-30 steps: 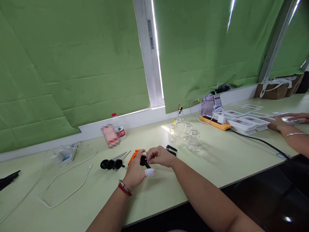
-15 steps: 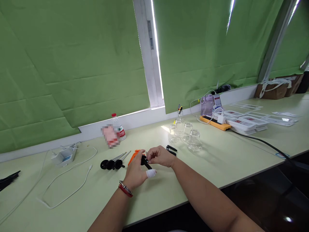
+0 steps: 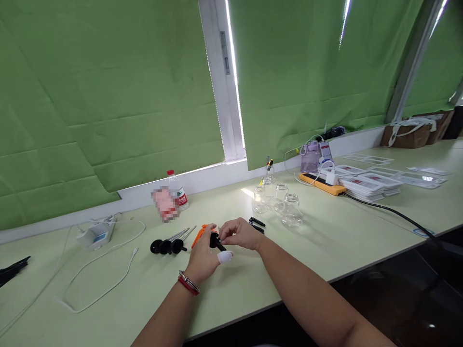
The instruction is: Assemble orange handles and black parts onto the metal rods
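My left hand [image 3: 205, 255], its thumb wrapped in white tape, is closed round a black round cap with a short handle [image 3: 215, 241]. The fingers of my right hand [image 3: 240, 233] are pinched together against that cap; a small shiny bit shows at their tips, too small to name. Just left of my hands lie several black round caps with thin metal tubes [image 3: 177, 246]. An orange object [image 3: 198, 234] sits partly hidden behind my left fingers. Black clip-like parts [image 3: 257, 222] rest beyond my right hand.
Several clear glass jars [image 3: 291, 216] stand to the right. A water bottle [image 3: 181, 193] is at the back. White cables [image 3: 104, 248] and a power strip [image 3: 103, 231] lie left. An orange power strip [image 3: 320, 184], purple bottle [image 3: 310, 158] and stacked white packages [image 3: 361, 187] are farther right.
My left hand and the black cap have shifted very slightly left. The right hand keeps its pinch at the cap, nearly unmoved.
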The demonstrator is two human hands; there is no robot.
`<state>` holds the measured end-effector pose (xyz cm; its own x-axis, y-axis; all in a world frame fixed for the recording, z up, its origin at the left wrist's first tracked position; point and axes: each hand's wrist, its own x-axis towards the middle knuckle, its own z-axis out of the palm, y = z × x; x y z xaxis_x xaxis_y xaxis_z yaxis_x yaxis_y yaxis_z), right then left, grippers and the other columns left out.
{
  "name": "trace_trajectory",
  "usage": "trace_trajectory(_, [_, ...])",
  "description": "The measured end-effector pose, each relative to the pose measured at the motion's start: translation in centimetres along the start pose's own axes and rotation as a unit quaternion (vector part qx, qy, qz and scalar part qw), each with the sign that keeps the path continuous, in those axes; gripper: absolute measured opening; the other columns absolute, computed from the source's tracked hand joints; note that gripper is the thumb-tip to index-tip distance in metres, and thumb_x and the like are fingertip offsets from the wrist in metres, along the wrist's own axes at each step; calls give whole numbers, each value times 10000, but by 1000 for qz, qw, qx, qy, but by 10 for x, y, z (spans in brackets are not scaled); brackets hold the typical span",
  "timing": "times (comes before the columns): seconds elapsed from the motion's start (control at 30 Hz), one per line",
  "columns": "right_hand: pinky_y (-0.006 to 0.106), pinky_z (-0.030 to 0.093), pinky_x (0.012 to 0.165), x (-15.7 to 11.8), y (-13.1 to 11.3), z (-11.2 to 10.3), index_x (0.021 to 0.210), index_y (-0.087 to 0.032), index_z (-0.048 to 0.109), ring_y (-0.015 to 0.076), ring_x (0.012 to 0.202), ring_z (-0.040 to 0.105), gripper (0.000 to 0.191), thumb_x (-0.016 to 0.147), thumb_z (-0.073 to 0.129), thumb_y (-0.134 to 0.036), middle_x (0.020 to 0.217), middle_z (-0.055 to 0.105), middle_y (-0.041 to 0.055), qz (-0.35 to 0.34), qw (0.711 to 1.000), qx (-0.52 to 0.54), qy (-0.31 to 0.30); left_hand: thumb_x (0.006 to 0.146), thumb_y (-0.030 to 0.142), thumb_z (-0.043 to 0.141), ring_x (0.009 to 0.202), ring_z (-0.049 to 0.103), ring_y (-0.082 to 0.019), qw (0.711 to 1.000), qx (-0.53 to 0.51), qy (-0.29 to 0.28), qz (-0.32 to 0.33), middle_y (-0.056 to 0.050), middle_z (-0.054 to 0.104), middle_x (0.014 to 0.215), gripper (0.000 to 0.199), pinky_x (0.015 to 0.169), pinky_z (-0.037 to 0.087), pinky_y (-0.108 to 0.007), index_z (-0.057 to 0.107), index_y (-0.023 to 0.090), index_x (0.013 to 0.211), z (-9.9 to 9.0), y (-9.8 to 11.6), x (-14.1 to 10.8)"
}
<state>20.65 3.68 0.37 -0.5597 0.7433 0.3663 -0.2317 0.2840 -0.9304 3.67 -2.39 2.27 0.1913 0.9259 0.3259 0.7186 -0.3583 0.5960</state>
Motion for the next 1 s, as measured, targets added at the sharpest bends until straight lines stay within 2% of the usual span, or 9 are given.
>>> trace_trajectory(0.27, [323, 502, 747, 1, 1, -1, 685, -177, 723, 167, 770, 614, 99, 603, 755, -223, 789, 659, 30, -13, 1000, -6, 8, 653, 372, 694, 821, 568, -213, 1000, 0, 10, -6, -54, 581, 983, 674, 699, 445, -338, 420, 231, 1252, 2, -1, 0])
trace_trajectory(0.73, [312, 520, 708, 2, -3, 3, 650, -191, 723, 165, 749, 615, 35, 624, 719, -168, 775, 665, 35, -57, 997, -41, 28, 659, 363, 685, 829, 573, -200, 999, -19, 27, -19, -46, 594, 983, 684, 710, 444, -328, 383, 230, 1259, 3, 0, 0])
trace_trajectory(1.0, [297, 517, 701, 2, 0, 2, 664, -181, 725, 157, 744, 617, 48, 631, 708, -151, 783, 669, 35, -64, 996, -55, 28, 646, 353, 691, 805, 574, -196, 999, -4, 36, -16, -38, 600, 967, 646, 687, 442, -315, 426, 229, 1222, 2, 3, -1])
